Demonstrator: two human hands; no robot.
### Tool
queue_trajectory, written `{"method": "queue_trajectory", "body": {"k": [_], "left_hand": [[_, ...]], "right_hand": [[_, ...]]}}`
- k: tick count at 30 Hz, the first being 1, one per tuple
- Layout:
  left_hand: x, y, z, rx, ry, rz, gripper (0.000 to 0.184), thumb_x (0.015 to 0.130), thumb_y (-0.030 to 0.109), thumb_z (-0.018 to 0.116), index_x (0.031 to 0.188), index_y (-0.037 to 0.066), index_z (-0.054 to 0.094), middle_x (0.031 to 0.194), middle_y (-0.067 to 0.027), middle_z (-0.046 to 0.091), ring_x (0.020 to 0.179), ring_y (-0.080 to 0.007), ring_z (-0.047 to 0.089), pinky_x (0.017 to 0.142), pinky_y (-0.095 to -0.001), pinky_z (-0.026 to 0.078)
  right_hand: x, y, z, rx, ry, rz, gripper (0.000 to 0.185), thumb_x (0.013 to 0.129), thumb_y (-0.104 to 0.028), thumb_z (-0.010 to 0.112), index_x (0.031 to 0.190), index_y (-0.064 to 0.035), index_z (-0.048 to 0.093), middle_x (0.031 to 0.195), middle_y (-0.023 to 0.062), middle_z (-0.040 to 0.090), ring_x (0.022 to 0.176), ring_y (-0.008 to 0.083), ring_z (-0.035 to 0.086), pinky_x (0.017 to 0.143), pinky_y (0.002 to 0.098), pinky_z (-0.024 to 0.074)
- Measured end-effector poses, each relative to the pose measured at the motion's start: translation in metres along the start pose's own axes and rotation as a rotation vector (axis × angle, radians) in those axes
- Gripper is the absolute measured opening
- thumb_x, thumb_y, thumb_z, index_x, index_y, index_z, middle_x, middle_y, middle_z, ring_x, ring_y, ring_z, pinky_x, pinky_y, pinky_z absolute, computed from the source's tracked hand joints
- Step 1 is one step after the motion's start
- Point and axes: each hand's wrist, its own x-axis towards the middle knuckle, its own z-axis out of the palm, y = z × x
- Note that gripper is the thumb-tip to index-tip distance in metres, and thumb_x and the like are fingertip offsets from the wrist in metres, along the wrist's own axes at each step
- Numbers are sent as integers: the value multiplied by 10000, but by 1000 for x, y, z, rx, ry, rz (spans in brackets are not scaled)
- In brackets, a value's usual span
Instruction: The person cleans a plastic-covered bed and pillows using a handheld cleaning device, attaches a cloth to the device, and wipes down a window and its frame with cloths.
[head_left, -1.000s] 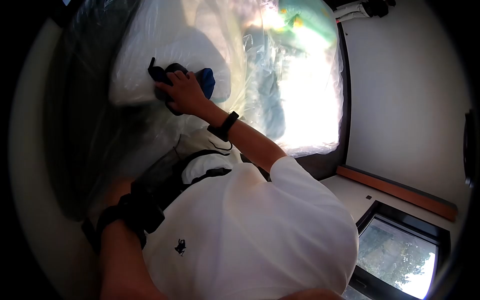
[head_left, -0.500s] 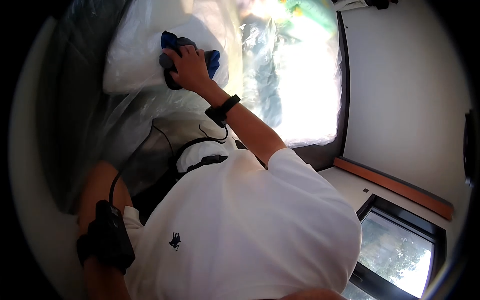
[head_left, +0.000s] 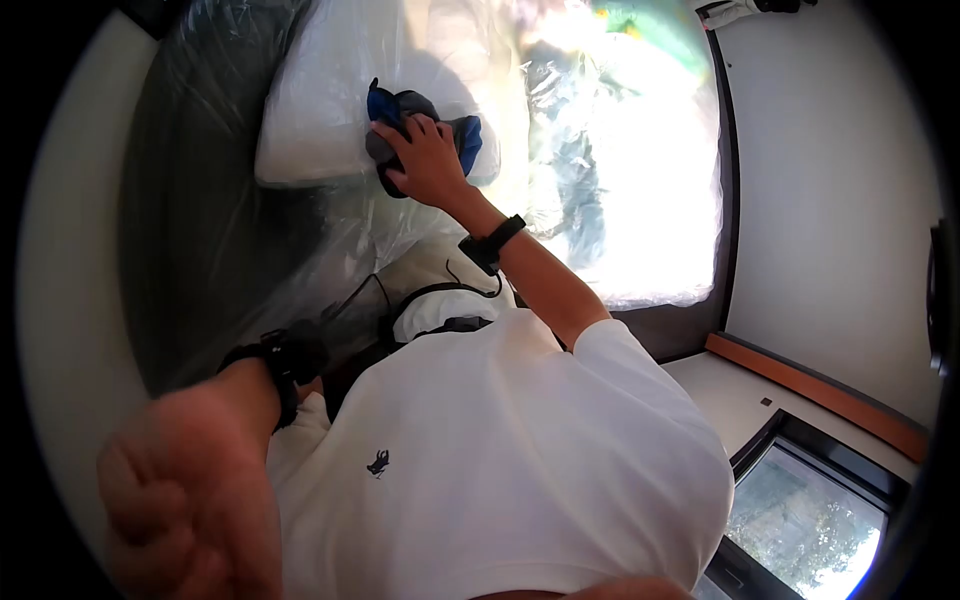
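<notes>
My right hand (head_left: pixel 430 165) is closed on a bunched blue, grey and black cloth item (head_left: pixel 384 103). The item rests on a white, plastic-wrapped bundle (head_left: pixel 310 130), in the upper middle of the view. My left hand (head_left: pixel 190 490) is raised close to the camera at the lower left, its fingers curled in and slightly blurred, with nothing visible in them. Each wrist carries a black strapped device.
Clear plastic sheeting (head_left: pixel 400 220) covers the surface around the bundle. Brightly lit wrapped bedding (head_left: pixel 640 190) lies to the right, beside a dark edge. Further right are a pale wall (head_left: pixel 830 180), a brown ledge (head_left: pixel 820 395) and a window (head_left: pixel 805 510).
My left hand has come up from the lower left, close to the camera. My right hand first moved the cloth item up the bundle, and still holds it there. The view has shifted slightly.
</notes>
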Motion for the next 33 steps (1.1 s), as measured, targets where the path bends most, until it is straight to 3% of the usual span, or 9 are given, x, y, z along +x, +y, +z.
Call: {"method": "queue_trajectory", "body": {"k": [1, 2, 3, 5, 7, 13, 21, 27, 33], "left_hand": [[-15, -40, 46, -381, 67, -261, 374, 1034, 416, 361, 858, 138, 538, 699, -25, 522, 622, -147, 439, 615, -281, 380], [-54, -78, 52, -106, -93, -477, 321, 1043, 379, 409, 1012, 136, 615, 805, 25, 570, 675, -137, 498, 652, -273, 425], [-79, -101, 77, 40, -294, -746, 224, 1035, 249, 476, 1116, 61, 568, 1032, -68, 633, 777, -202, 594, 726, -302, 474], [-154, -142, 93, 194, -534, -1016, 418, 1002, 279, 545, 1330, 28, 481, 1399, -235, 499, 1242, -372, 530, 1029, -441, 416], [-229, -154, 102, 435, -701, -1018, 557, 985, 369, 548, 1416, 39, 424, 1491, -239, 399, 1410, -383, 344, 1131, -524, 275], [-336, -174, 73, 769, -949, -831, 657, 981, 405, 522, 1482, 20, 341, 1538, -235, 322, 1435, -396, 278, 1137, -559, 235], [-338, -183, 67, 780, -945, -801, 659, 983, 407, 527, 1485, 26, 333, 1537, -222, 327, 1432, -381, 289, 1130, -550, 244], [-342, -203, 61, 737, -932, -879, 654, 997, 446, 490, 1496, 55, 330, 1562, -189, 302, 1454, -349, 259, 1150, -524, 224], [-333, -219, 61, 702, -916, -972, 653, 999, 462, 468, 1499, 65, 333, 1578, -183, 277, 1470, -335, 230, 1162, -503, 212]], "right_hand": [[-6, -6, -3, 48, -22, -95, 710, 772, -321, 721, 1424, -239, 453, 1318, 157, 529, 1258, 334, 444, 1031, 496, 346], [-12, -8, -9, 72, -41, -114, 740, 761, -311, 732, 1439, -253, 442, 1288, 163, 534, 1262, 343, 446, 1046, 486, 343], [-10, -1, -15, 84, -44, -142, 771, 751, -302, 743, 1454, -267, 431, 1258, 169, 539, 1266, 352, 448, 1061, 476, 340], [-12, 12, -26, 114, -82, -32, 783, 752, -285, 742, 1466, -273, 421, 1277, 177, 537, 1292, 367, 427, 1088, 470, 326], [-22, 28, -40, 67, -75, 150, 773, 751, -261, 742, 1459, -260, 431, 1305, 182, 524, 1262, 368, 445, 1065, 470, 345], [-39, 62, 0, 104, 178, 647, 781, 808, -254, 700, 1496, -177, 338, 1335, 242, 482, 1223, 431, 447, 1002, 503, 374], [-48, 8, -11, 20, -35, 117, 824, 740, -284, 744, 1482, -240, 390, 1337, 226, 480, 1262, 398, 420, 1064, 515, 306], [1, 49, -30, 221, -62, 233, 769, 735, -259, 755, 1438, -256, 441, 1213, 152, 553, 1207, 356, 482, 1020, 498, 359], [23, 46, -12, -21, 105, 397, 757, 775, -302, 721, 1457, -214, 406, 1256, 169, 547, 1205, 352, 483, 989, 511, 353]]}}
